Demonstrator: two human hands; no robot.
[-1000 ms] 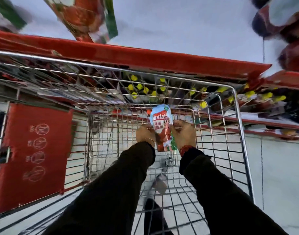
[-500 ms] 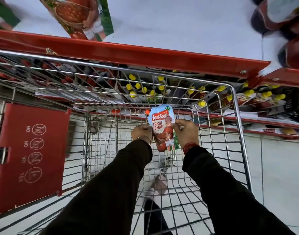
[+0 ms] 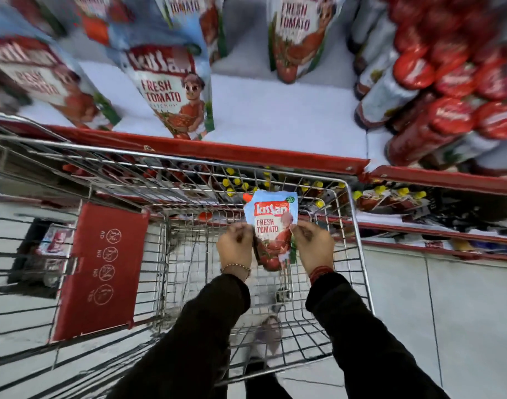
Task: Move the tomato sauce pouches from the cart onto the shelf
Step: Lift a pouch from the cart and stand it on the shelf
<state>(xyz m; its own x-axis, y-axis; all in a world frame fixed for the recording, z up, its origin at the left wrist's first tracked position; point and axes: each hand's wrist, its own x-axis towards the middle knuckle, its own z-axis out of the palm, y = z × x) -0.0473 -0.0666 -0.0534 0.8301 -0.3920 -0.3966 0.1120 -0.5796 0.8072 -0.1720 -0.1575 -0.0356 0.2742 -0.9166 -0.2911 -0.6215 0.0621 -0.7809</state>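
Mid-transfer: person has 1 tomato sauce pouch (image 3: 271, 226) up between both hands, above the cart (image 3: 357, 240) basket and below the shelf (image 3: 275, 110) lip. Left hand (image 3: 236, 247) pinches the pouch's left edge, right hand (image 3: 314, 246) clamps the right edge; both are closed on it, pouch upright, label facing the wearer. Step in hand looks like carry-to-shelf, with pick done and place not yet done. Next move, my read: lift it over the red shelf edge (image 3: 217, 152) and stand it in the bare white patch just right of the front shelved pouch (image 3: 174, 90), keeping clear of the red-capped bottles (image 3: 447, 90) crowding the right side. Pouch is soft, so it likely needs its base set flat or it tips. Containers: the cart basket under the hands looks bare wire, and I can't spot another pouch in it, though the arms hide part. Shelf already carries several matching pouches, standing, in at least 2 rows. Lower shelf behind the cart holds yellow-capped bottles (image 3: 235, 182); labels are too blurred to read.
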